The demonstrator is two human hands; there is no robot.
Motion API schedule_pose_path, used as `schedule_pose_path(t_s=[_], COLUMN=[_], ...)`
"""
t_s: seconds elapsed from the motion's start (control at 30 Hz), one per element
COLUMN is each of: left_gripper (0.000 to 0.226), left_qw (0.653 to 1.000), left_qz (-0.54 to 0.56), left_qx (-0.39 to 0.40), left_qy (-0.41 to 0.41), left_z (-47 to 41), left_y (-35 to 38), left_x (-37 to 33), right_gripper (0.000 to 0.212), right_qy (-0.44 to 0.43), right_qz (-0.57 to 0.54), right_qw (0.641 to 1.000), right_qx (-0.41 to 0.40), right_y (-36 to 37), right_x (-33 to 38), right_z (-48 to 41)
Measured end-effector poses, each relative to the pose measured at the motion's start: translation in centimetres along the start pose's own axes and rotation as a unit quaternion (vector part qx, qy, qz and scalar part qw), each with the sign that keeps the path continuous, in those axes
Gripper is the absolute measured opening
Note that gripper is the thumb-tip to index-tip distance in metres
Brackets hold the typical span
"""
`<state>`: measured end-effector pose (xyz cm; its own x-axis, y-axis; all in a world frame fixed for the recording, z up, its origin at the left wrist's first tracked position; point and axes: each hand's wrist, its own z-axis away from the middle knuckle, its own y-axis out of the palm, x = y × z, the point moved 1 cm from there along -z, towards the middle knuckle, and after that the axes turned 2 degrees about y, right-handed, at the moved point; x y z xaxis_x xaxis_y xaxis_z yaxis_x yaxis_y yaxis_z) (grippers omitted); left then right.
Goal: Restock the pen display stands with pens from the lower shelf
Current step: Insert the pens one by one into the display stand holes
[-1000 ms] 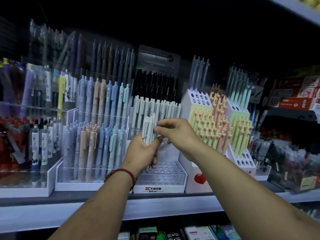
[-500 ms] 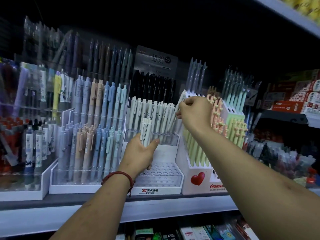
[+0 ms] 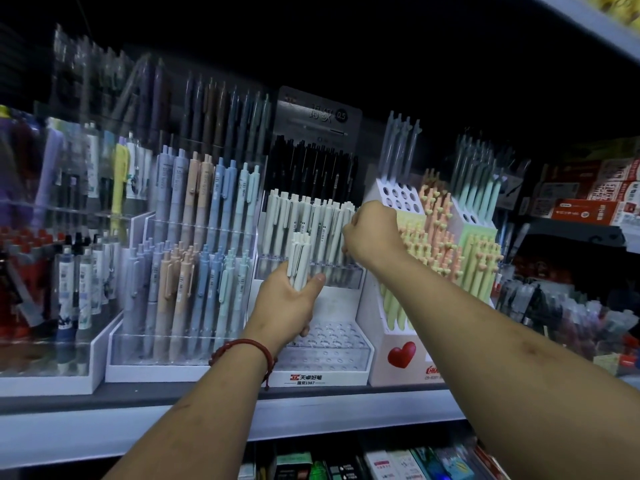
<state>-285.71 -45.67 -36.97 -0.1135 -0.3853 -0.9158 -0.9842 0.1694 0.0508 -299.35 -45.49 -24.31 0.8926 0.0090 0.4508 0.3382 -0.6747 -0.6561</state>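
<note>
Your left hand [image 3: 287, 303] grips the spare pens [image 3: 299, 258] before the white stand [image 3: 310, 377]. Your right hand [image 3: 372, 233] pinches 1 pen [image 3: 337, 233] at the middle row's right end. Miss the hole in that crowding and it could tip the neighbouring pens [image 3: 304, 220].

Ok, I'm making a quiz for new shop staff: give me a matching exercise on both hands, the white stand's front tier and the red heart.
1 left hand
2 right hand
3 front tier
4 red heart

a. on the neighbouring stand's front
b. holds a bunch of white pens
c. holes without pens
d. curled on a pen at the white row's right end

Pairs: 1-b, 2-d, 3-c, 4-a
</note>
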Motion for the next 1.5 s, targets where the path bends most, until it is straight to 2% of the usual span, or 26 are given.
schedule_pose_path(t_s=[0.2, 0.3, 0.4, 0.57, 0.63, 0.73, 0.87, 0.97, 1.03, 1.1, 1.17, 1.3, 1.4, 1.5], left_gripper=[0.049, 0.05, 0.052, 0.059, 0.062, 0.053, 0.053, 0.048, 0.038, 0.025, 0.03, 0.025, 0.022, 0.025], left_qw=[1.0, 1.0, 1.0, 1.0, 1.0, 1.0, 0.999, 0.999, 0.999, 0.999, 0.998, 0.999, 0.999, 0.998], left_qz=[-0.014, -0.019, -0.018, -0.017, -0.015, -0.018, -0.031, -0.043, -0.044, -0.044, -0.048, -0.036, -0.036, -0.035], left_qx=[0.0, -0.001, -0.004, -0.008, -0.01, -0.009, -0.009, -0.009, -0.008, -0.009, -0.007, -0.003, 0.011, 0.028], left_qy=[0.005, 0.0, -0.002, 0.001, 0.004, 0.005, 0.004, 0.009, 0.017, 0.027, 0.031, 0.038, 0.036, 0.047], left_z=[0.1, 0.1, 0.1, 0.2, 0.1, 0.2, 0.3, 0.5, 0.5, 0.5, 0.4, 0.3, 0.4, 0.6], left_y=[0.0, 0.0, 0.0, 0.0, 0.0, 0.0, 0.0, 0.0, 0.0, 0.0, 0.1, 0.1, 0.1, 0.1], left_x=[-0.2, -0.3, -0.3, -0.3, -0.2, -0.3, -0.5, -0.7, -0.9, -1.0, -1.1, -1.2, -1.2, -1.5], right_gripper=[0.017, 0.005, 0.015, 0.005, 0.013, 0.022, 0.019, 0.036, 0.027, 0.013, 0.013, 0.007, 0.021, 0.036], right_qy=[0.025, 0.05, 0.067, 0.055, 0.048, 0.041, 0.032, 0.017, -0.036, -0.103, -0.121, -0.038, -0.026, -0.081], right_qz=[-0.006, -0.01, -0.024, -0.025, -0.016, 0.01, 0.072, 0.095, 0.098, 0.044, -0.043, -0.207, -0.279, -0.253], right_qw=[0.999, 0.997, 0.994, 0.997, 0.998, 0.999, 0.995, 0.994, 0.994, 0.993, 0.989, 0.963, 0.939, 0.944], right_qx=[0.023, 0.062, 0.081, 0.045, 0.023, 0.013, 0.064, 0.055, 0.038, 0.041, 0.077, 0.168, 0.2, 0.193], right_y=[0.1, 0.2, 0.7, 1.4, 1.8, 1.8, 0.2, -1.0, -1.4, -1.6, -1.6, -1.8, -1.9, -1.6], right_x=[-0.3, -0.6, -1.1, -1.6, -1.9, -1.7, -0.4, 0.4, 1.1, 2.0, 2.6, 2.7, 2.0, 1.6], right_z=[-1.1, -1.4, -1.4, -1.1, -1.0, -0.8, -0.4, 1.3, 2.9, 4.9, 6.2, 6.9, 6.7, 6.3])
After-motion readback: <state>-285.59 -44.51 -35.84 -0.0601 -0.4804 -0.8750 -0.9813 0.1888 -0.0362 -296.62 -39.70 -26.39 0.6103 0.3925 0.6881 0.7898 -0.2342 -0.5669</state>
